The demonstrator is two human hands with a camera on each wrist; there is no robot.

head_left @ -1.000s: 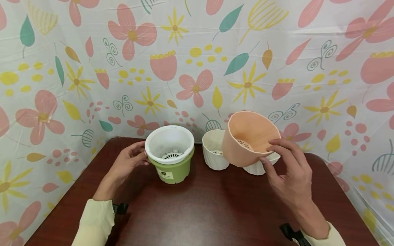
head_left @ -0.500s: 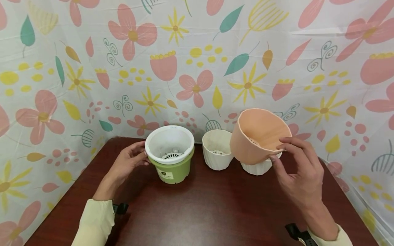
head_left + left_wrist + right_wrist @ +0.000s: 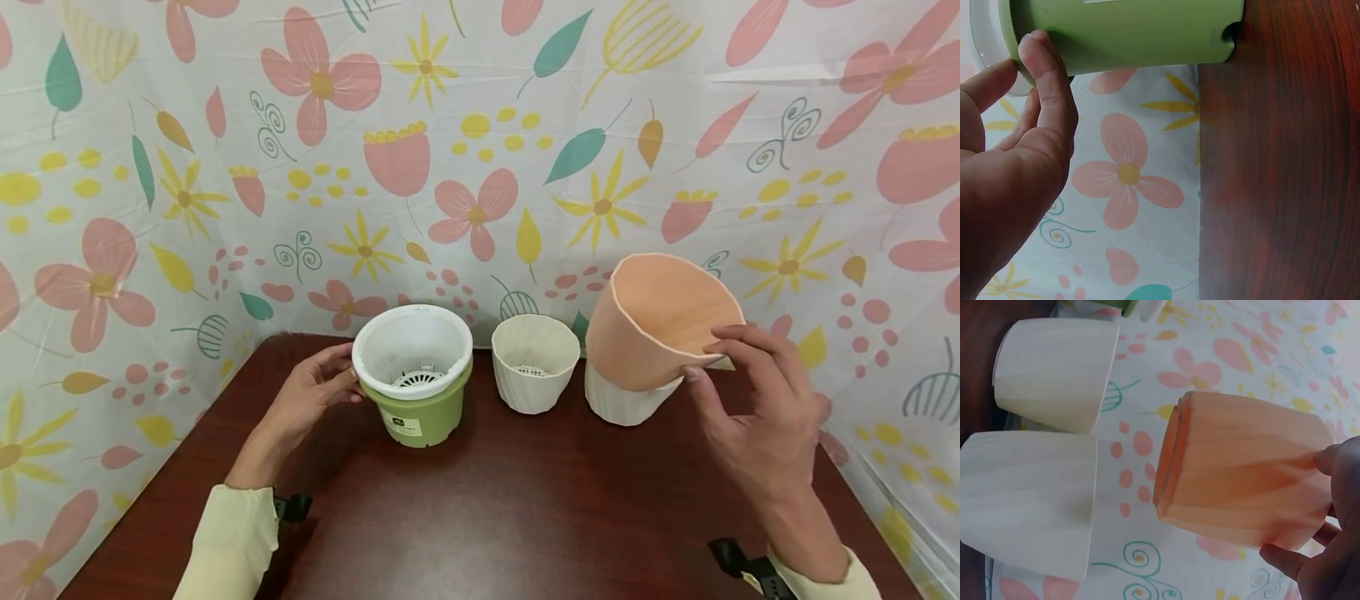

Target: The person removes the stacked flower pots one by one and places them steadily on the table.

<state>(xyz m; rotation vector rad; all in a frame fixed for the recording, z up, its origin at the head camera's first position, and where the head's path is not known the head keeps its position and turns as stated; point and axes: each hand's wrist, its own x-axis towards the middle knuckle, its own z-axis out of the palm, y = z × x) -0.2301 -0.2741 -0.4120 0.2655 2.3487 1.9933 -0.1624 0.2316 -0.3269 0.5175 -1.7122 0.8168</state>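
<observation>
My right hand pinches the rim of a peach flowerpot, thumb outside and fingers over the edge. The peach pot is tilted, its mouth facing me. In the right wrist view a gap separates its base from the right white flowerpot below. That white pot is partly hidden behind it in the head view. At the left, my left hand holds the rim edge of a green flowerpot with its fingertips. A white slotted inner pot sits inside the green one.
Another white flowerpot with a perforated bottom stands between the green pot and the right white pot. The dark wooden table meets a flower-patterned cloth behind the pots. Dark straps circle both wrists.
My right hand has carried the peach pot to the right and slightly up, from between the two white pots to over the right one. The left hand and green pot stay put.
</observation>
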